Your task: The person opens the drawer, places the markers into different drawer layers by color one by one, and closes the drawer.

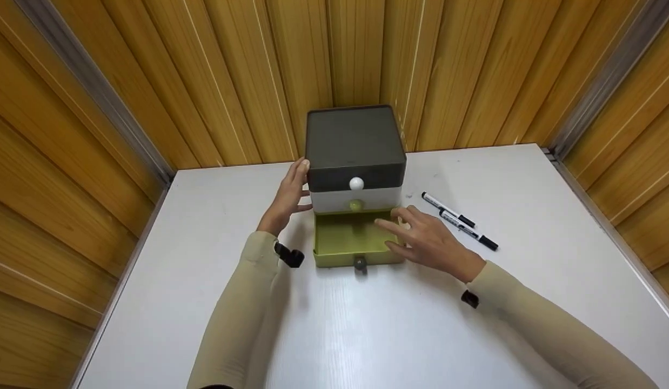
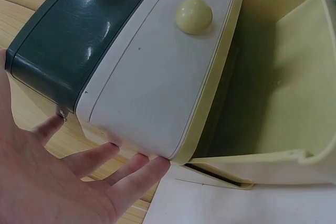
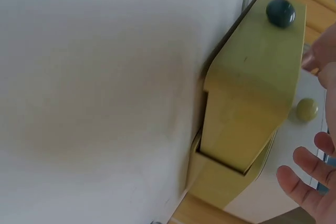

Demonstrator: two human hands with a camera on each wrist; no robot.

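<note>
A small three-drawer chest [image 1: 355, 141] stands at the back of the white table [image 1: 205, 302]: dark top drawer with a white knob [image 1: 356, 183], white middle drawer with a pale green knob [image 2: 193, 16], and a green bottom drawer [image 1: 349, 237] pulled out and empty. My left hand [image 1: 290, 194] rests with straight fingers [image 2: 131, 174] against the chest's left side. My right hand [image 1: 423, 237] hovers open at the drawer's right edge, its fingers [image 3: 310, 179] spread and holding nothing. The drawer's dark knob [image 3: 280, 12] faces me.
Two black-capped white markers [image 1: 459, 220] lie on the table to the right of the chest. Wood-panelled walls [image 1: 151, 81] close in the table at the back and both sides.
</note>
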